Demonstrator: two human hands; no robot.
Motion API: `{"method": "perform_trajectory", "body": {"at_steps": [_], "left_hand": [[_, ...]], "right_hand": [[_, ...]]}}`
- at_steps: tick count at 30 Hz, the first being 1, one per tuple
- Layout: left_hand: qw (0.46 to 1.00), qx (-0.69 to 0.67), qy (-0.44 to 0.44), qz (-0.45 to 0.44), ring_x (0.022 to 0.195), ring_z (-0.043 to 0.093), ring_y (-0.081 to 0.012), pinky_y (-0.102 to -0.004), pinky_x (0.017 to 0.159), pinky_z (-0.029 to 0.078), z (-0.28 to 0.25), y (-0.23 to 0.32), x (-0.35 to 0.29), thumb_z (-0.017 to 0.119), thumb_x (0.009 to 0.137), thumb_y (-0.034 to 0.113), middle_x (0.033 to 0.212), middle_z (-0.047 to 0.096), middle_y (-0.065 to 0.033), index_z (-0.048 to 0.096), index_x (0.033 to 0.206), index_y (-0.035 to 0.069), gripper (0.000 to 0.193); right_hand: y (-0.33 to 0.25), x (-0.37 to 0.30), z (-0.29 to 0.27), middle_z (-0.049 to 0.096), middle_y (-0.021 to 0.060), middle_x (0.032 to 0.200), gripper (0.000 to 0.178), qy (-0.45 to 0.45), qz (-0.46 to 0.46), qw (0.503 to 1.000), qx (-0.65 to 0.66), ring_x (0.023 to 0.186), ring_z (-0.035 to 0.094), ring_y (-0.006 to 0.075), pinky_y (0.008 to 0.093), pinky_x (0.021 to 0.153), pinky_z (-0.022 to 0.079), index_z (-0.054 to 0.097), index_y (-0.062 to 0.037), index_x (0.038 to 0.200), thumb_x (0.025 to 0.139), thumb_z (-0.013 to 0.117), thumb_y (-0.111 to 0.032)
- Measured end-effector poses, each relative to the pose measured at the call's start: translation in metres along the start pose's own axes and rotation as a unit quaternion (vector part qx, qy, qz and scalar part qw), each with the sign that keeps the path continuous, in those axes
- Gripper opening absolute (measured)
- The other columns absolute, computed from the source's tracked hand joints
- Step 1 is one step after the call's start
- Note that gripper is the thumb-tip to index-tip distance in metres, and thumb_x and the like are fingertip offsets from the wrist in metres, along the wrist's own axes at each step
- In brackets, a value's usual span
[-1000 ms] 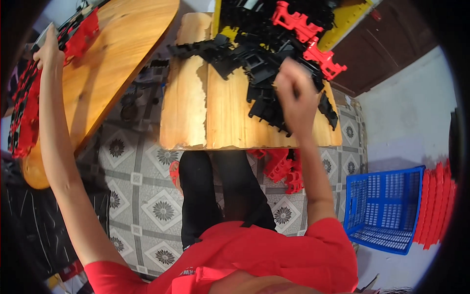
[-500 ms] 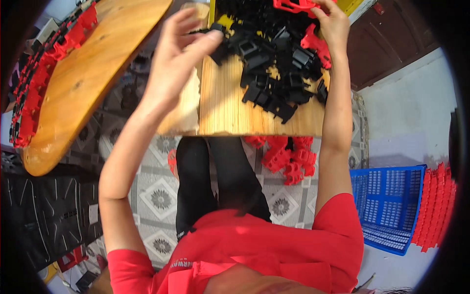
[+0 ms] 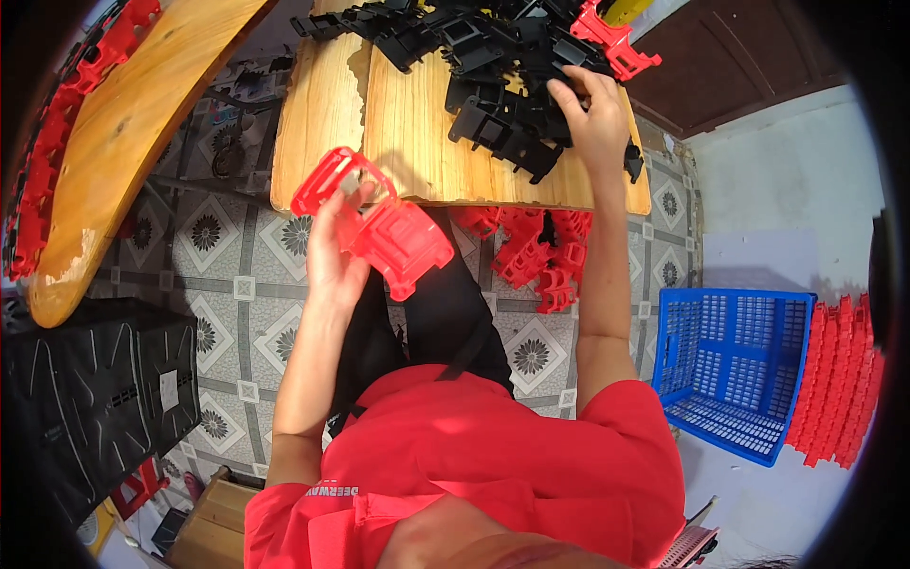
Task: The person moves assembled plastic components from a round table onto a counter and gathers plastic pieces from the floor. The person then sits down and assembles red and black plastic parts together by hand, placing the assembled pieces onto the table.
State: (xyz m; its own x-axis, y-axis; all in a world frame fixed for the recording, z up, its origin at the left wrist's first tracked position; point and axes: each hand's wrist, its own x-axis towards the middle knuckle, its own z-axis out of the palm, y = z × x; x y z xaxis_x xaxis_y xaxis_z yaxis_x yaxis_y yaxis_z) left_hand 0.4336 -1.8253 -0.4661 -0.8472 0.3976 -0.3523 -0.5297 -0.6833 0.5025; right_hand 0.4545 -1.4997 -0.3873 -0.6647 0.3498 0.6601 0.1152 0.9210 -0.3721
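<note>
In my left hand (image 3: 334,248) is a red plastic frame part (image 3: 403,245) with a square opening, gripped by its side and raised in front of the table's near edge. My right hand (image 3: 599,123) reaches over the right side of a heap of black plastic frame parts (image 3: 502,123). Its thumb and fingers are bent and apart at the black pieces, with no part lifted in them. Another red plastic part (image 3: 616,40) lies at the heap's far right, beyond my right hand.
The heap rests on a wooden table (image 3: 408,152). Below its edge are several red parts (image 3: 531,251) near the floor. To the right stands a blue plastic crate (image 3: 744,370) beside stacked red parts (image 3: 834,379). A curved wooden board (image 3: 142,133) and a black crate (image 3: 104,398) are at the left.
My left hand has drawn down toward me and now holds a red part. My right hand has left the red part at the far right and moved nearer, to the black heap.
</note>
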Motion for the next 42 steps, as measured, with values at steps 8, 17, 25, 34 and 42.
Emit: {"method": "perform_trajectory", "body": {"at_steps": [8, 17, 25, 34, 42], "left_hand": [[0.997, -0.061, -0.052, -0.020, 0.117, 0.055, -0.0302, -0.0538, 0.101, 0.046, -0.016, 0.007, -0.011, 0.057, 0.095, 0.020, 0.126, 0.055, -0.0149, 0.046, 0.131, 0.011, 0.039], [0.998, -0.016, -0.024, 0.061, 0.116, 0.058, -0.0293, -0.0523, 0.097, 0.051, -0.044, 0.021, -0.030, 0.054, 0.098, 0.013, 0.125, 0.056, -0.0162, 0.036, 0.141, 0.013, 0.047], [0.996, -0.011, 0.026, 0.088, 0.112, 0.060, -0.0281, -0.0519, 0.096, 0.052, -0.077, 0.032, -0.048, 0.055, 0.098, 0.018, 0.128, 0.055, -0.0163, 0.038, 0.139, 0.011, 0.045], [0.991, -0.032, 0.028, 0.129, 0.111, 0.059, -0.0301, -0.0518, 0.098, 0.050, -0.077, 0.050, -0.054, 0.057, 0.097, 0.015, 0.133, 0.049, -0.0171, 0.033, 0.143, 0.015, 0.052], [0.984, 0.009, 0.005, 0.178, 0.110, 0.060, -0.0255, -0.0437, 0.095, 0.051, -0.071, 0.060, -0.046, 0.056, 0.098, 0.013, 0.132, 0.050, -0.0131, 0.027, 0.147, 0.018, 0.057]], "right_hand": [[0.004, 0.015, -0.028, 0.069, 0.0159, 0.098, 0.041, -0.119, -0.013, 0.993, 0.005, 0.092, 0.067, 0.0277, 0.0339, 0.083, 0.050, 0.068, -0.0030, 0.113, 0.081, 0.074, -0.027], [-0.097, -0.049, 0.044, 0.065, 0.0105, 0.109, 0.034, -0.226, 0.327, 0.695, 0.600, 0.095, 0.063, 0.0167, 0.0308, 0.085, 0.050, 0.058, 0.0098, 0.118, 0.091, 0.053, -0.011], [-0.091, -0.064, 0.139, 0.069, 0.0114, 0.093, 0.022, -0.167, 0.048, 0.956, 0.235, 0.084, 0.065, 0.0248, 0.0349, 0.075, 0.052, 0.066, 0.0011, 0.107, 0.092, 0.058, -0.013], [-0.123, 0.003, 0.152, 0.066, 0.0188, 0.106, 0.026, -0.384, -0.238, 0.883, 0.128, 0.098, 0.062, 0.0359, 0.0382, 0.085, 0.048, 0.066, -0.0008, 0.113, 0.088, 0.059, -0.005], [-0.130, -0.037, 0.093, 0.062, 0.0126, 0.083, 0.025, -0.318, -0.111, 0.910, 0.242, 0.068, 0.060, 0.0214, 0.0317, 0.066, 0.048, 0.068, 0.0009, 0.104, 0.084, 0.072, -0.015]]}}
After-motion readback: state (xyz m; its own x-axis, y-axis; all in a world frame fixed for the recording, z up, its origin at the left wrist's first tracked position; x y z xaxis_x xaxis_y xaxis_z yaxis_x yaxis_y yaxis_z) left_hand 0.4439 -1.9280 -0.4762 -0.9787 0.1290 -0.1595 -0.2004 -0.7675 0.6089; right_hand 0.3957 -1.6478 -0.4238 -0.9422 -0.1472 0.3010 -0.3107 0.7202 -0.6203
